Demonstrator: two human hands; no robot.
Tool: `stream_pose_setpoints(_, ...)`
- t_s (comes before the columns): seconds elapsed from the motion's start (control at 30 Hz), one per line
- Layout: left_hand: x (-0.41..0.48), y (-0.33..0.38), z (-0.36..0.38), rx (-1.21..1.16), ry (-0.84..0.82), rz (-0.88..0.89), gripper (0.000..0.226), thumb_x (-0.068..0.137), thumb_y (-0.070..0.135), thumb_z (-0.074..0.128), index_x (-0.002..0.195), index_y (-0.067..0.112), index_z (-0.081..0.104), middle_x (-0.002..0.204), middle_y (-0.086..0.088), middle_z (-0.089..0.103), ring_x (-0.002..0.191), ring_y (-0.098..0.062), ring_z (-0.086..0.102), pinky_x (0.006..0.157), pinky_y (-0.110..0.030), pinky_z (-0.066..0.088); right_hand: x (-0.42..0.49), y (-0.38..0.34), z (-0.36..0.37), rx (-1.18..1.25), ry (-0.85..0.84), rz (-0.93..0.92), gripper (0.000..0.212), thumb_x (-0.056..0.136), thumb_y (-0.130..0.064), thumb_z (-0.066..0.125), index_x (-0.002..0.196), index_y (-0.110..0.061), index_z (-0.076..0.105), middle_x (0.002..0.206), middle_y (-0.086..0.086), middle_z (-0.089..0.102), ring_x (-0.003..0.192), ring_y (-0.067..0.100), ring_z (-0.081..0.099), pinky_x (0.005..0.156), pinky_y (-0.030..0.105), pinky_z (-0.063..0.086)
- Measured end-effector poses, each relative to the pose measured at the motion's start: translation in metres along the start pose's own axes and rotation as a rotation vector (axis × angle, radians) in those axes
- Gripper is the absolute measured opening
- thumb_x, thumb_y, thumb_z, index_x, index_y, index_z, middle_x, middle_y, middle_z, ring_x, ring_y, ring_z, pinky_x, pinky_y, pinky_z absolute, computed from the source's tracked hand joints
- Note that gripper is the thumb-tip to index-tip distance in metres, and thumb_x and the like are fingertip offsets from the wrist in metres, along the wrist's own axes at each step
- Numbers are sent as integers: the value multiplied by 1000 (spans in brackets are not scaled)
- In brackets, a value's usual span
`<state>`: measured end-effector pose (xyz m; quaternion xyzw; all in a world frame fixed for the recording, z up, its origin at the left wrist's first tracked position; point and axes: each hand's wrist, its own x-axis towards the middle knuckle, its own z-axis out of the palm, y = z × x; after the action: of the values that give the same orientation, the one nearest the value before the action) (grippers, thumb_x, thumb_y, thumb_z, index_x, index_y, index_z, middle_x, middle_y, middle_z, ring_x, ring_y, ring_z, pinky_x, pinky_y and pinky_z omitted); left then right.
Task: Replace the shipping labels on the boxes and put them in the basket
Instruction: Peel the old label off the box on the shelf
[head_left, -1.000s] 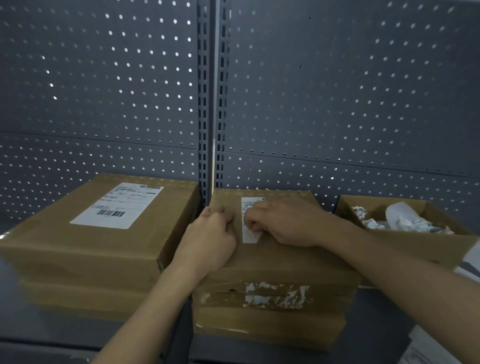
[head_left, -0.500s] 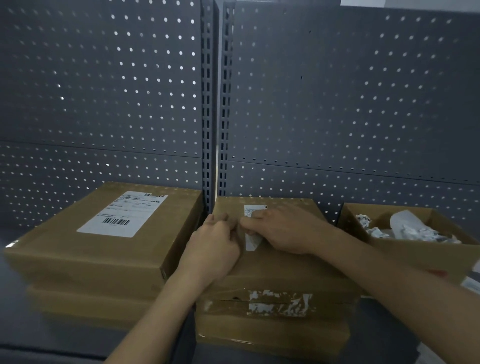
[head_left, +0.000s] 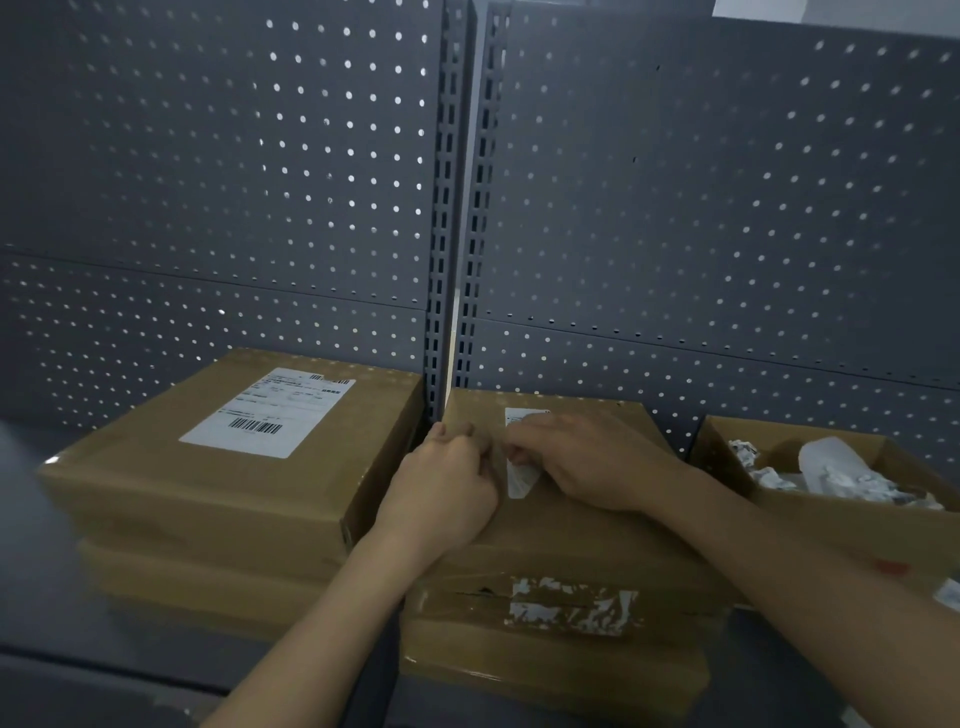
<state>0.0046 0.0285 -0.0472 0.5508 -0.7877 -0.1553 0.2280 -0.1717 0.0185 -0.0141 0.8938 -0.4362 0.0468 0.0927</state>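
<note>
A white shipping label (head_left: 521, 475) lies atop a flat brown cardboard box (head_left: 571, 535) on a grey metal shelf (head_left: 104, 623), its long axis running away from the person. The right hand (head_left: 587, 462) pinches its middle with curled fingers; the left hand (head_left: 441, 488) is curled at its left edge, grip unclear.

A grey pegboard wall (head_left: 208, 182) with a slotted upright (head_left: 440, 234) backs the shelf (head_left: 52, 623), where an open carton (head_left: 857, 535) holds crumpled paper (head_left: 841, 478).
</note>
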Motion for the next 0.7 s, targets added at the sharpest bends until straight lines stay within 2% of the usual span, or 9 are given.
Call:
stream_pose_setpoints(0.1, 1, -1, 0, 23, -3, 9, 40, 98, 18, 36, 133, 17, 56, 151, -1, 40, 147, -23, 21, 111, -40, 30, 3, -2, -2, 29, -7, 33, 19, 102, -19, 38, 107, -25, 55, 109, -7, 61, 95, 11, 54, 66, 30, 33)
stream_pose_setpoints(0.23, 4, -6, 1, 12, 2, 17, 40, 96, 17, 36, 130, 19, 58, 150, 0, 41, 145, -23, 23, 107, -41, 32, 7, -4, 0, 70, 8, 59, 18, 101, -17, 40, 107, -25, 54, 111, -11, 63, 96, 10, 55, 70, 32, 42)
stream_pose_setpoints(0.3, 6, -9, 3, 1, -3, 21, 38, 96, 18, 36, 125, 19, 60, 146, 1, 45, 143, -25, 27, 104, -41, 34, 5, -2, 3, 114, 34, 87, 13, 102, -18, 41, 102, -25, 52, 98, -15, 60, 84, 5, 50, 64, 27, 37)
stream_pose_setpoints(0.37, 8, -10, 4, 3, 7, 26, 34, 96, 18, 36, 118, 18, 62, 132, 2, 52, 135, -24, 35, 93, -39, 37, 5, 0, 7, 167, 77, 115, 11, 102, -19, 43, 95, -25, 49, 83, -19, 51, 75, 1, 45, 60, 24, 33)
stream_pose_setpoints(0.43, 9, -10, 5, 4, 22, 37, 33, 95, 18, 36, 114, 18, 63, 125, 3, 53, 130, -23, 39, 87, -37, 37, 8, 1, 11, 246, 132, 152, 13, 102, -20, 43, 93, -28, 47, 81, -18, 51, 76, 3, 49, 64, 30, 40)
stream_pose_setpoints(0.53, 10, -12, 6, 6, 13, 43, 32, 93, 18, 38, 113, 19, 62, 124, 4, 53, 129, -22, 39, 87, -39, 39, 15, 2, 16, 427, 216, 219, 13, 103, -22, 42, 92, -24, 48, 78, -7, 58, 71, 14, 55, 65, 39, 45)
stream_pose_setpoints(0.6, 10, -12, 7, 12, 9, 29, 34, 93, 19, 38, 118, 19, 61, 130, 3, 52, 133, -23, 38, 91, -40, 40, 16, 2, 17, 518, 247, 248, 12, 104, -22, 42, 95, -19, 50, 75, -2, 59, 65, 12, 53, 61, 33, 43)
stream_pose_setpoints(0.7, 9, -10, 6, 14, 23, -4, 36, 98, 22, 37, 127, 19, 58, 144, 2, 45, 135, -25, 39, 100, -40, 38, 11, 3, 12, 618, 259, 283, 15, 104, -28, 41, 94, -22, 50, 67, -7, 57, 58, 7, 49, 56, 24, 39)
